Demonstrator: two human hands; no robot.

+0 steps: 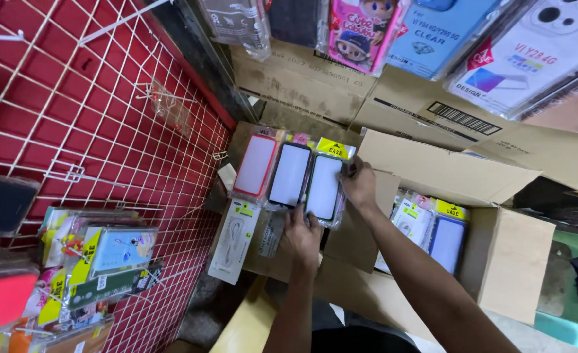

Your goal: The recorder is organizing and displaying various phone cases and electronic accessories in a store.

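Note:
Three packaged phone cases lie side by side on a cardboard flap [341, 245]: a red-edged one [255, 166], a black-edged one [289, 174] and another black-edged one [325, 188] with a yellow header. My left hand [302, 236] rests on the lower end of the rightmost black case. My right hand [359, 185] grips that same case at its upper right edge. A white packaged cable [234, 240] lies just below the red case.
An open cardboard box [498, 255] at right holds more packaged cases [433, 229]. A red wire grid wall [105, 131] at left carries hooks and hung packaged cases [115, 252]. More packs [433, 29] hang overhead above stacked cartons [302, 82].

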